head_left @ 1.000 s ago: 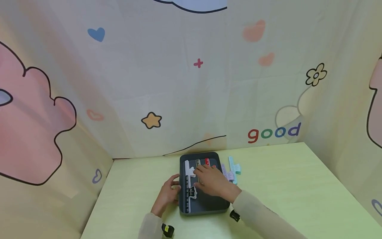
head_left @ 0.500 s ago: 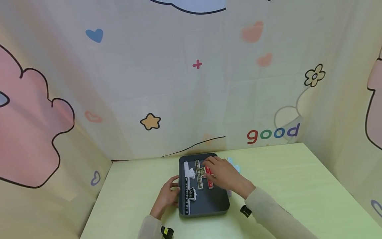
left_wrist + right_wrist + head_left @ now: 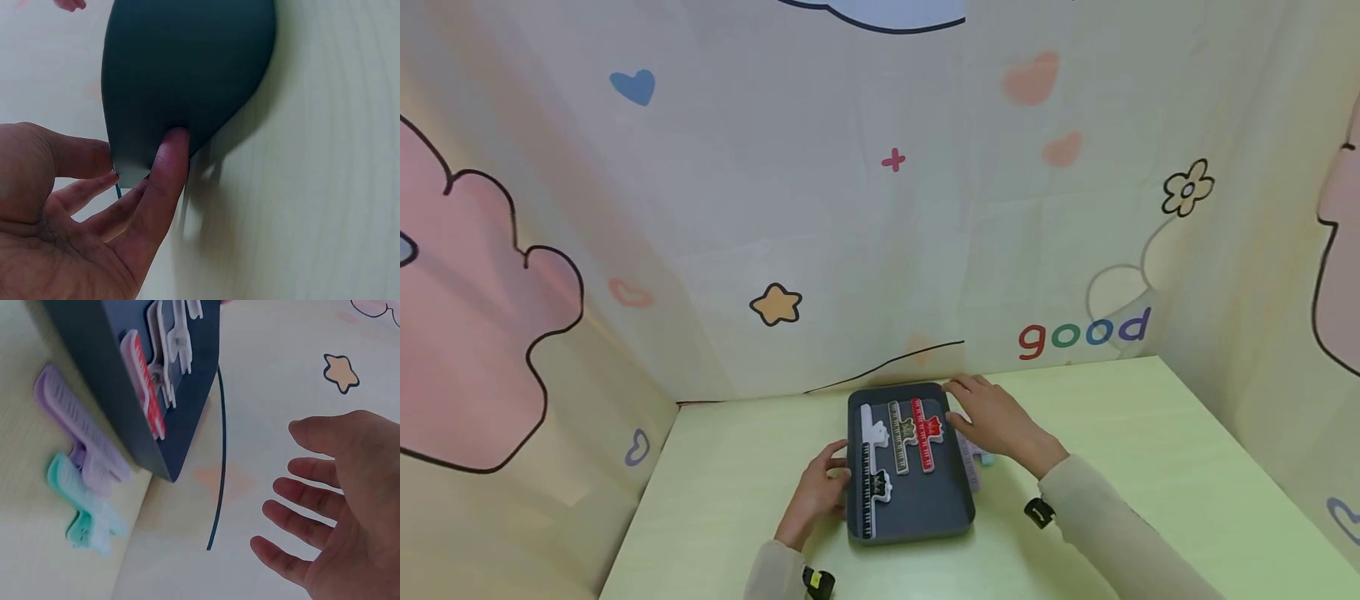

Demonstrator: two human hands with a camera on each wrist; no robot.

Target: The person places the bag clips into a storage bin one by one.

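A dark grey tray (image 3: 922, 517) holds several keyboard-patterned clips: a white clip (image 3: 867, 417), a black clip (image 3: 868, 487), an olive-and-cream clip (image 3: 897, 437) and a red clip (image 3: 922, 437). My left hand (image 3: 813, 492) touches the tray's left side, fingertips against its outer wall in the left wrist view. Over the tray's far right corner, my right hand (image 3: 1000, 421) holds nothing, its fingers spread and loosely bent. Beside the tray's right wall lie a purple clip (image 3: 81, 425) and a mint clip (image 3: 84, 503), partly hidden by the right hand in the head view.
The pale green table (image 3: 1112, 450) extends on both sides of the tray. A printed curtain (image 3: 835, 208) stands behind the table, close to the tray's far edge, and continues along both sides.
My right hand has moved right from above the olive-and-cream clip, past the red clip, to the tray's right edge. Both clips are now uncovered. My left hand stays by the tray.
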